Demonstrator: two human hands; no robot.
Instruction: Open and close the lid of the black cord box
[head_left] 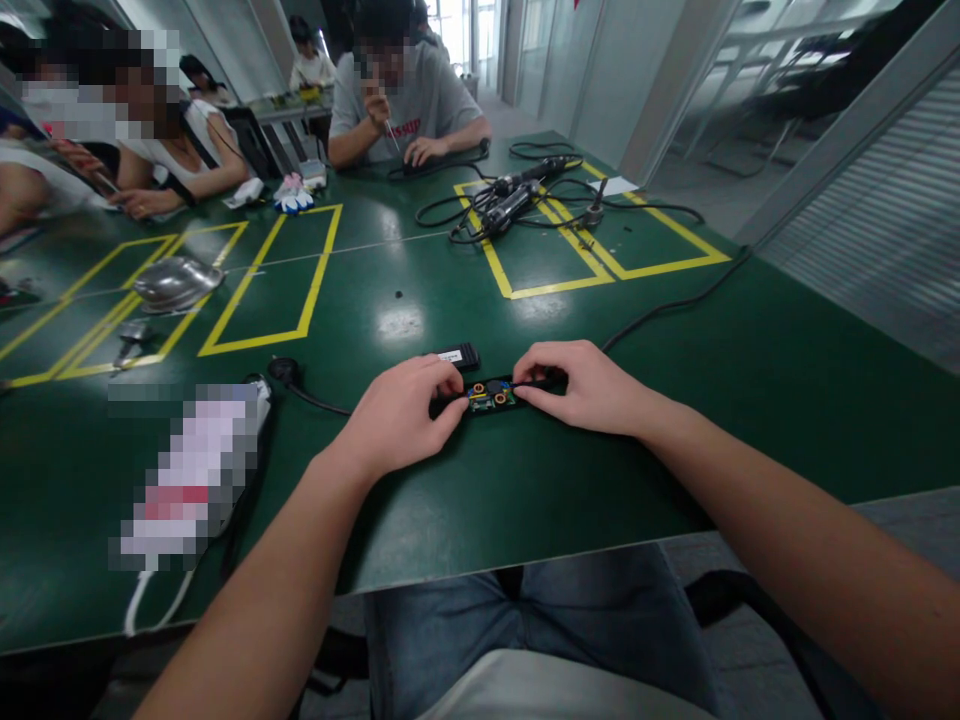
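Note:
An opened black power adapter (pixel 491 395) lies on the green table in front of me, its circuit board with copper coils facing up. My left hand (pixel 409 410) has thumb and fingers closed on the adapter's left end. At the opposite end, the fingers of my right hand (pixel 581 388) pinch the adapter's edge where a black cable seems to come out. Just behind the adapter rests a black cover (pixel 459 357) with a white label, partly hidden by my left hand. A black plug (pixel 285 372) lies to the left, its cord running under my left hand.
Left of my arm is a blurred white packet (pixel 196 470) with a white cord. A metal bowl-like part (pixel 178 283) lies farther back. Black electric screwdrivers (pixel 517 198) with tangled cables lie at the back right. A co-worker (pixel 409 100) sits across, holding a tool; others sit left.

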